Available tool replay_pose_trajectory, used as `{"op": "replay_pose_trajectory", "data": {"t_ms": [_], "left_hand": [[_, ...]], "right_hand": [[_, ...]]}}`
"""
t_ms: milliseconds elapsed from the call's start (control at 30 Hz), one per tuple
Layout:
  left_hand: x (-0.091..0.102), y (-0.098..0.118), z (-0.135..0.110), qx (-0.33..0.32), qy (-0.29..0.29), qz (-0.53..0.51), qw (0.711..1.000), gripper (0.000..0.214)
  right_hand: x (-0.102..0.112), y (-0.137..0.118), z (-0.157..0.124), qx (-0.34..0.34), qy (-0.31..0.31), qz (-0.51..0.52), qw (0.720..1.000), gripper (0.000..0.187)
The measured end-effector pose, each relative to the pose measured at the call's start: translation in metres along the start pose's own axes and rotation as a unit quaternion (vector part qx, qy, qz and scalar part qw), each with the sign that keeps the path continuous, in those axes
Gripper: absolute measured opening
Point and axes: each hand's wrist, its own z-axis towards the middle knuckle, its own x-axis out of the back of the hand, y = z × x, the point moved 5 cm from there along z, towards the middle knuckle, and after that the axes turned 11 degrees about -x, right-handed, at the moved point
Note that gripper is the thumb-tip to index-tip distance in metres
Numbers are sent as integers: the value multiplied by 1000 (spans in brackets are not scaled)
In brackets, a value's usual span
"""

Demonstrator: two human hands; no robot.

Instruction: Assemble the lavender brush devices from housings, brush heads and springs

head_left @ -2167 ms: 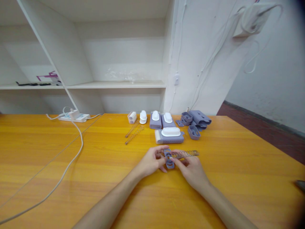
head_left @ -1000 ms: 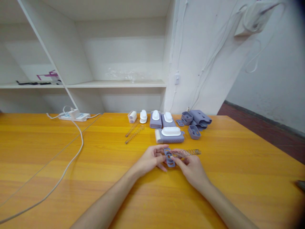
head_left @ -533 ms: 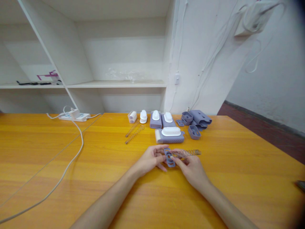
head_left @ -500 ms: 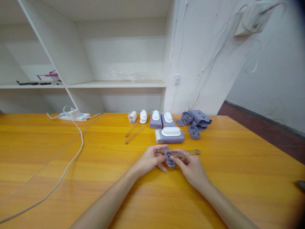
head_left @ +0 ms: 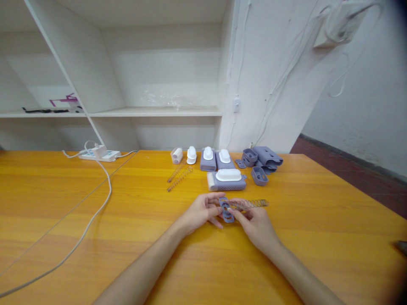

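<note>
Between my two hands, a little above the wooden table point(head_left: 203, 258), is a small purple-grey plastic plate point(head_left: 227, 215) with slots. My left hand point(head_left: 202, 212) is closed on its left side with thumb and fingers. From the right, my right hand point(head_left: 256, 221) pinches a coil spring point(head_left: 254, 203) against the plate's face. The spring sticks out to the right, past my fingers. Where the spring's end meets the plate is hidden by my fingertips. Just beyond my hands lies a purple-grey plastic case point(head_left: 233, 185) with a white bristled brush piece point(head_left: 228, 175) on top.
Two loose springs point(head_left: 179, 178) lie left of the case. Behind stand a white brush piece point(head_left: 191, 155), a clear cup with white rollers point(head_left: 177, 156) and more purple cases point(head_left: 208, 163). Purple shells point(head_left: 269, 156) and a cup point(head_left: 259, 176) are at right. A power strip point(head_left: 100, 154) trails a cable point(head_left: 106, 199).
</note>
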Motion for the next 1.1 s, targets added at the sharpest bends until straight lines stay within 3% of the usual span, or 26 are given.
{"op": "replay_pose_trajectory", "data": {"t_ms": [533, 767, 1100], "left_hand": [[1, 0, 0, -1, -5, -14, 1000, 62], [2, -2, 1, 10, 24, -7, 1000, 60], [3, 0, 0, 9, 2, -37, 999, 63]], "right_hand": [[1, 0, 0, -2, 6, -18, 1000, 24], [-2, -2, -2, -8, -10, 11, 1000, 25], [-1, -2, -1, -10, 0, 9, 1000, 24]]}}
